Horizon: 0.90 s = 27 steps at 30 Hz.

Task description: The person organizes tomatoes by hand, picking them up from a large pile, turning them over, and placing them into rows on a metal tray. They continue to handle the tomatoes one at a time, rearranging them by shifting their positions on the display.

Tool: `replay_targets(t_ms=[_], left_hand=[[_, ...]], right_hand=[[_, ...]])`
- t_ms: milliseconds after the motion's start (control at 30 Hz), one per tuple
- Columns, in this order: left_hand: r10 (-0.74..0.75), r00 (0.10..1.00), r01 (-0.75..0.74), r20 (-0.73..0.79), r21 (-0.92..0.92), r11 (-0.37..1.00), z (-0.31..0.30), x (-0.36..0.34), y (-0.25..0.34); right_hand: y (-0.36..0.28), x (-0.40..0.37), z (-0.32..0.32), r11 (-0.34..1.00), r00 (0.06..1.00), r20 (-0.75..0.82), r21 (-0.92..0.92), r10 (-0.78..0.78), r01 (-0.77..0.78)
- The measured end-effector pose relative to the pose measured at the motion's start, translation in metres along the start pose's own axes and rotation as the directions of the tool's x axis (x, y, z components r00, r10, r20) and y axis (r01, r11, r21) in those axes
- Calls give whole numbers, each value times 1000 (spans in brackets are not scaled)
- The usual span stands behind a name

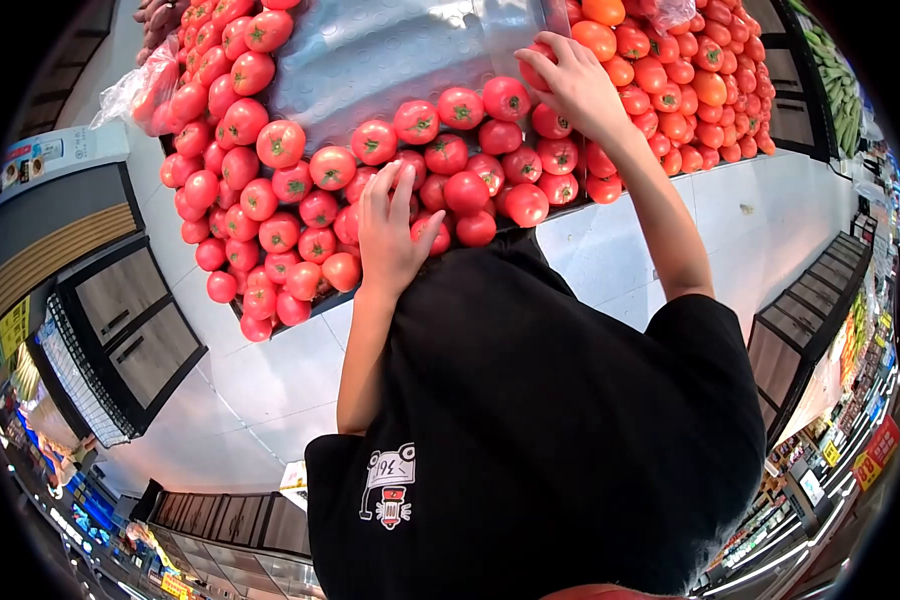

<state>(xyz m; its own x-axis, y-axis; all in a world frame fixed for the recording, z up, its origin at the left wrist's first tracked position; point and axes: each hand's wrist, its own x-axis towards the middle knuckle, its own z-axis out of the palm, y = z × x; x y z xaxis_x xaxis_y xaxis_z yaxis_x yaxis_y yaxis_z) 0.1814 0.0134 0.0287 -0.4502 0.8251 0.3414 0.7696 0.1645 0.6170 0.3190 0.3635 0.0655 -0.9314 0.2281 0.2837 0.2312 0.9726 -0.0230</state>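
Red tomatoes [280, 143] lie heaped along the front and left of a display, around a bare grey-blue padded liner [370, 60]. My right hand [575, 85] has its fingers curled over a red tomato [536, 62] at the liner's right edge. Near the front edge of the heap, my left hand [392, 225] rests with its fingers apart against the tomatoes. Its thumb lies over a tomato [432, 236], and no tomato shows inside its palm.
More tomatoes [710, 88], some more orange, are piled at the right. A clear plastic bag [138, 88] lies at the upper left. Wooden cabinets [135, 325] stand at the left, other shelving [808, 310] at the right. Green vegetables [832, 80] show at the far right.
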Motion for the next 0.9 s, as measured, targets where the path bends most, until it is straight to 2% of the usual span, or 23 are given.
replay_targets(t_ms=[100, 233, 367, 400, 433, 567, 767, 800, 900], left_hand=[[7, 1000, -8, 13, 52, 999, 1, 3, -2], [-15, 999, 12, 44, 71, 997, 3, 4, -3], [3, 999, -8, 50, 87, 996, 7, 2, -5], [3, 999, -8, 49, 93, 996, 8, 1, -5], [0, 999, -5, 49, 104, 995, 7, -2, -6], [-32, 999, 28, 20, 182, 983, 0, -15, -10], [-221, 972, 235, -82, 273, 933, -14, -51, -20], [-247, 965, 263, -92, 286, 921, -17, -57, -22], [-306, 943, 331, -128, 312, 890, -19, -72, -27]], right_hand=[[14, 6, 10, 990, 983, 147, -72, -110, 122], [15, 5, 16, 970, 938, 332, -178, -102, 169], [25, 7, 7, 991, 895, 427, 56, -131, 119], [26, 10, 6, 990, 879, 464, 129, -112, 58], [21, 12, 2, 990, 887, 454, 139, -85, 24], [7, 2, 15, 990, 915, 401, -111, -34, 86], [-4, -6, 15, 936, 927, 374, -320, -15, 144], [-8, -7, 14, 934, 946, 325, -335, -10, 125], [-37, -3, -10, 978, 996, 67, -196, -66, 78]])
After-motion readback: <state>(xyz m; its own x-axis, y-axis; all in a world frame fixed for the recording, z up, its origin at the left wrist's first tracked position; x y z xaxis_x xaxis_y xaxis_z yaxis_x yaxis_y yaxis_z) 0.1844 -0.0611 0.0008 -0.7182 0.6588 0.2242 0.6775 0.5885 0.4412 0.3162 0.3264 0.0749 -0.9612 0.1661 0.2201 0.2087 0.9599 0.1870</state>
